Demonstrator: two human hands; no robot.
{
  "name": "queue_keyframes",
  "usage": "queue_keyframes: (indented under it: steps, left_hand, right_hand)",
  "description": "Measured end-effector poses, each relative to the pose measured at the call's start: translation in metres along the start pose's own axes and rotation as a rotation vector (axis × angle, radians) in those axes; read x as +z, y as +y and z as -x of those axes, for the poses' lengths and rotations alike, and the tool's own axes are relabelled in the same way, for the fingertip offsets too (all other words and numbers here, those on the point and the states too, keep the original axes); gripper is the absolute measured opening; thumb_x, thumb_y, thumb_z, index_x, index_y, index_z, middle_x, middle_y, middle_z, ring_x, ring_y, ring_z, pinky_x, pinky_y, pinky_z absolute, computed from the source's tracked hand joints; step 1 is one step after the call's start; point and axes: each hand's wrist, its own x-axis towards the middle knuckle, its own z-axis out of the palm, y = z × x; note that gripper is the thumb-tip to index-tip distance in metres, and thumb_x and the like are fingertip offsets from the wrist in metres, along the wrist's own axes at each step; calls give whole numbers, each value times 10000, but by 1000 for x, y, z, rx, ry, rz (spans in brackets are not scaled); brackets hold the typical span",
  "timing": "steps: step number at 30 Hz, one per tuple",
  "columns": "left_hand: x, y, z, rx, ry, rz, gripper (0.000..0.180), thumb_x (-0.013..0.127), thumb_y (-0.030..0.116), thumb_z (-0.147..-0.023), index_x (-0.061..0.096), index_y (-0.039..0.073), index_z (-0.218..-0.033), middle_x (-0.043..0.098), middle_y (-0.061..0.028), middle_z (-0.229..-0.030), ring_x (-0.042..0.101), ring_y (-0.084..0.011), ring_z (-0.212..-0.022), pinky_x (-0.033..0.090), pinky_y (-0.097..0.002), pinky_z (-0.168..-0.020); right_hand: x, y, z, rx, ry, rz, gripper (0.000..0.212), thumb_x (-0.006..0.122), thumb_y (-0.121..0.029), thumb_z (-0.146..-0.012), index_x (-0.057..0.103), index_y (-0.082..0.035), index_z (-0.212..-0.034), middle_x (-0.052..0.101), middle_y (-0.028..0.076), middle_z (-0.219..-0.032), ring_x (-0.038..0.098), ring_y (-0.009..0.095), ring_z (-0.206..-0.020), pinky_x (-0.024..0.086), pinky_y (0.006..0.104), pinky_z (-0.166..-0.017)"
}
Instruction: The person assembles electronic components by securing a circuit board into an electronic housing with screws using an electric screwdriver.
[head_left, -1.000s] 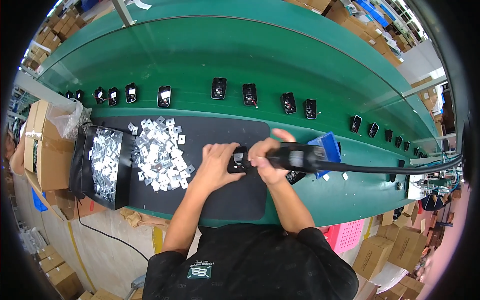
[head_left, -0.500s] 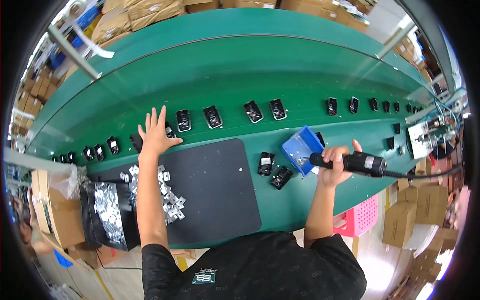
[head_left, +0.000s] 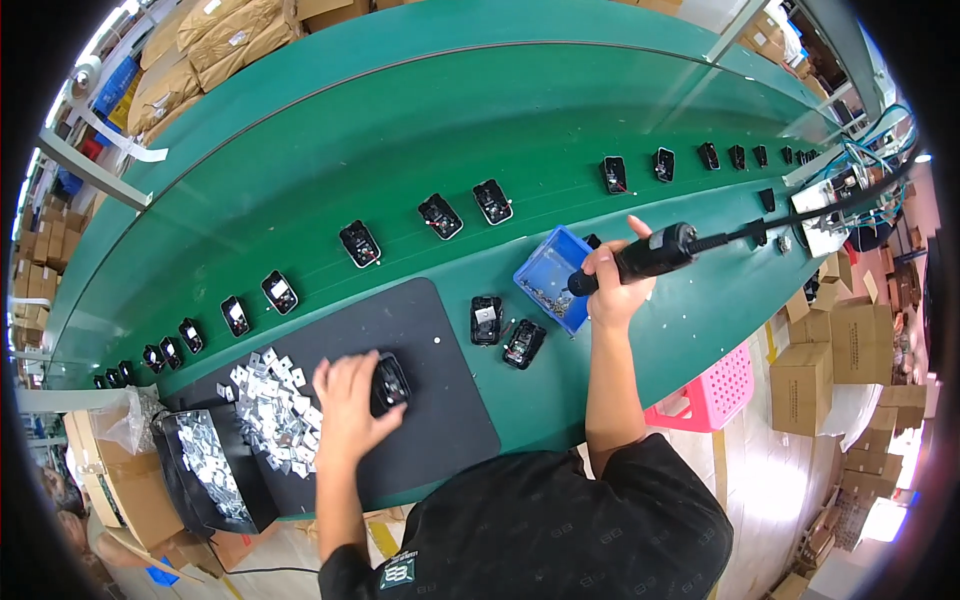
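Note:
My left hand (head_left: 347,408) is closed around a black plastic housing (head_left: 391,384) on the dark grey mat (head_left: 440,430), fingers on its left side and thumb at its near edge. In my right hand (head_left: 614,288) is a black electric screwdriver (head_left: 655,254), gripped around its body. The tool's tip end points left, above the right side of a blue bin (head_left: 545,253) that holds small screws. Left of the bin, a housing with a pale block (head_left: 486,320) lies beside another open housing (head_left: 524,344). Small silvery metal plates (head_left: 275,412) are heaped left of my left hand.
Several black housings stand in a row along the green conveyor belt (head_left: 390,205). A black box of metal plates (head_left: 250,455) sits at the left beside a cardboard box (head_left: 125,470). The screwdriver's cable runs to the upper right. A pink basket (head_left: 715,392) stands below the table's right edge.
My left hand has come back from the belt to the mat, now with a housing in it. The right hand still holds the screwdriver, now tilted upward at its cable end. The view has shifted.

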Motion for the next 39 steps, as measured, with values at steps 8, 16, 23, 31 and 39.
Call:
queue_keyframes:
  steps: [8, 16, 23, 31, 39]
  left_hand:
    - [3, 26, 29, -222, -45, 153, 886, 804, 240, -560, 411, 45, -1330, 458, -142, -1300, 392, -311, -1214, 270, -483, -1023]
    - [-37, -27, 103, -693, 401, 138, 261, 647, 22, -729, 598, 22, -985, 610, -130, -798, 606, -259, -711, 483, -349, -654]
    - [-20, -16, 134, -810, 175, 125, 235, 693, 87, -713, 614, 61, -933, 601, -97, -818, 600, -284, -757, 477, -364, -649]
    - [-8, -21, 122, -720, 341, -3, 308, 725, 114, -705, 658, 71, -1002, 562, -97, -798, 572, -273, -733, 470, -367, -653]
    - [-9, -34, 108, -567, 242, -30, 182, 689, 106, -738, 666, 73, -916, 556, -102, -776, 574, -275, -725, 470, -374, -640]
  right_hand:
    - [13, 7, 9, 108, 64, 229, 491, 567, 59, -772, 405, 45, -1235, 561, 38, -684, 539, 103, -572, 444, 226, -568]
    - [-1, -23, 2, -123, 35, 29, 553, 622, -54, -796, 353, 30, -1273, 545, 38, -684, 501, 127, -567, 451, 282, -540]
    - [-10, -28, -8, -58, -6, -99, 577, 580, -25, -789, 320, 13, -1302, 531, 65, -695, 455, 143, -571, 418, 307, -551]
    - [-2, -27, -1, -29, 13, -81, 591, 578, -42, -781, 322, 10, -1312, 508, 51, -681, 444, 137, -569, 412, 294, -541]
    - [-5, -37, 0, -11, 22, -72, 571, 587, -60, -799, 321, -3, -1302, 511, 40, -699, 455, 125, -552, 425, 290, -530]
